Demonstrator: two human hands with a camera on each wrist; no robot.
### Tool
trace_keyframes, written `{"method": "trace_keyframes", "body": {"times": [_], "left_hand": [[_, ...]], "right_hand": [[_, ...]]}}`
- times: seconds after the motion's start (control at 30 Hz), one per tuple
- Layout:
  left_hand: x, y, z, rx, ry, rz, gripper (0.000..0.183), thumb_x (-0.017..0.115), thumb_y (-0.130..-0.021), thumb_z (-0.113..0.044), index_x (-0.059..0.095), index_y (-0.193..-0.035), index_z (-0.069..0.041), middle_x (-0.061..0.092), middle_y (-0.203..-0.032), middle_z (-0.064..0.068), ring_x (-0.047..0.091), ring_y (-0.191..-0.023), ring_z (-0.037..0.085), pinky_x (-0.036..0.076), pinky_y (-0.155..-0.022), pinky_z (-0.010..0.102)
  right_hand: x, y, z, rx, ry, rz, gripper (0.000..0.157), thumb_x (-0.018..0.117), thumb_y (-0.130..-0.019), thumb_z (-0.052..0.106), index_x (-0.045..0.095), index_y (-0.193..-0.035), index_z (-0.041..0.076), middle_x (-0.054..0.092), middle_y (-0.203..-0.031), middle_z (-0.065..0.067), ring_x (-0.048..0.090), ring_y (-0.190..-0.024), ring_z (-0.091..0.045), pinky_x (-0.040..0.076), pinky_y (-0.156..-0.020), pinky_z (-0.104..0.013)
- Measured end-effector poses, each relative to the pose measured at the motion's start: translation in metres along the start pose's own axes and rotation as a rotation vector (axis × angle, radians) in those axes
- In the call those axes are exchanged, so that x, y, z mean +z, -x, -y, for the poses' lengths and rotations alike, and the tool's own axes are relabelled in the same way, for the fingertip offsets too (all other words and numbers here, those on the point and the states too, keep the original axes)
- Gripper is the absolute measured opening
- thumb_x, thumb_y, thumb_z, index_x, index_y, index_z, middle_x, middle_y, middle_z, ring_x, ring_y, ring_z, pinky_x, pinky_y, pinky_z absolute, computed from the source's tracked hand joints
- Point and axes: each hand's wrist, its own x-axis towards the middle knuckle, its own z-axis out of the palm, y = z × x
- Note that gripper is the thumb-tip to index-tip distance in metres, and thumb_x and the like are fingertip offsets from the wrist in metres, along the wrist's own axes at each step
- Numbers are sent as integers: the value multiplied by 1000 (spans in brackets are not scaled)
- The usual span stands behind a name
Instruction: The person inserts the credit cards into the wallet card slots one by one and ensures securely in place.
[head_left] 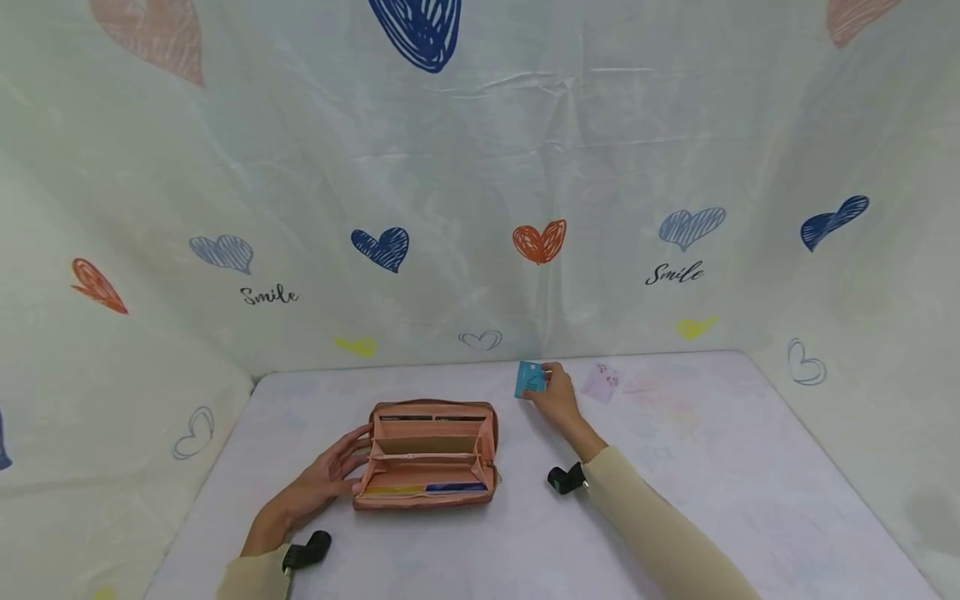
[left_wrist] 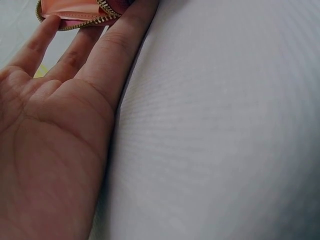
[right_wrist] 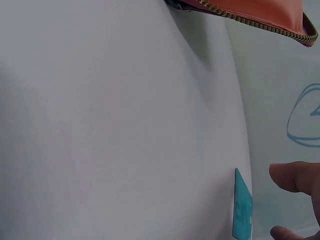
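A pink zip-around wallet (head_left: 433, 475) stands spread open at the middle of the table, its compartments facing up. Several cards show in its slots, among them a yellow one and a blue one along the front. My left hand (head_left: 326, 479) rests against the wallet's left side with fingers extended; fingertips touch its zipper edge (left_wrist: 90, 22) in the left wrist view. Near the table's back edge is a teal card (head_left: 529, 378). My right hand (head_left: 558, 402) reaches around that card's right side, thumb and finger spread. In the right wrist view, a gap separates the fingertips from the card (right_wrist: 242, 207).
A pale pink patterned square (head_left: 602, 383) lies right of my right hand. The white table (head_left: 675, 467) meets a hanging sheet (head_left: 465, 183) printed with hearts at its back. Dark wrist cameras (head_left: 307, 550) sit on both sleeves.
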Motion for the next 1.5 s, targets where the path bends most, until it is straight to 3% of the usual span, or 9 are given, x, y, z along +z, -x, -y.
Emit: {"method": "trace_keyframes", "body": {"times": [0.13, 0.33, 0.57, 0.8, 1.17, 1.3, 1.5], "left_hand": [[0, -2, 0, -7, -9, -12, 90, 70, -99, -2, 13, -169, -4, 22, -167, 31, 53, -134, -2, 48, -106, 23], [0, -4, 0, -2, -16, -8, 91, 70, -99, -2, 12, -168, -2, 26, -166, 28, 54, -134, -1, 48, -106, 23], [0, -5, -1, -7, -29, -5, 92, 71, -99, -3, 10, -168, -1, 21, -166, 33, 54, -133, -2, 48, -106, 23], [-1, -3, -2, -3, -19, -8, 91, 71, -98, -3, 12, -168, -2, 29, -166, 24, 54, -133, -3, 48, -106, 22], [-1, 0, 2, 7, -6, 6, 88, 69, -100, -4, 14, -169, -6, 39, -158, 2, 53, -134, -2, 47, -107, 22], [-1, 0, 3, 10, -6, 10, 89, 69, -99, -3, 13, -169, -5, 39, -158, 1, 53, -134, -1, 47, -107, 23], [-2, -1, 3, 18, -9, 7, 90, 70, -99, -3, 13, -169, -4, 36, -162, 11, 54, -134, 0, 47, -107, 22]], "right_hand": [[8, -6, 7, 82, 74, -28, 69, 82, -86, 13, 49, -143, -8, 51, -136, -35, 51, -124, -51, 44, -105, -62], [16, -9, 16, 153, 161, -72, 71, 87, -84, 19, 52, -142, -3, 50, -133, -35, 47, -123, -51, 44, -102, -61], [16, -9, 15, 78, 242, -78, 68, 89, -78, 6, 57, -137, -4, 61, -123, -34, 55, -111, -48, 46, -93, -56], [7, -7, 11, 9, 226, -7, 59, 86, -75, 0, 60, -129, -3, 70, -112, -24, 63, -102, -41, 50, -90, -52], [-3, -11, 7, 41, 192, 74, 36, 76, -77, -8, 69, -112, -9, 65, -92, -13, 60, -84, -25, 51, -74, -35], [-6, -14, 8, 63, 174, 121, 23, 73, -84, -5, 71, -106, -9, 66, -91, -14, 59, -83, -24, 49, -72, -32], [-12, -18, 6, 67, 128, 165, 17, 72, -95, 7, 71, -104, -8, 69, -94, -14, 60, -85, -23, 50, -73, -31]]}}
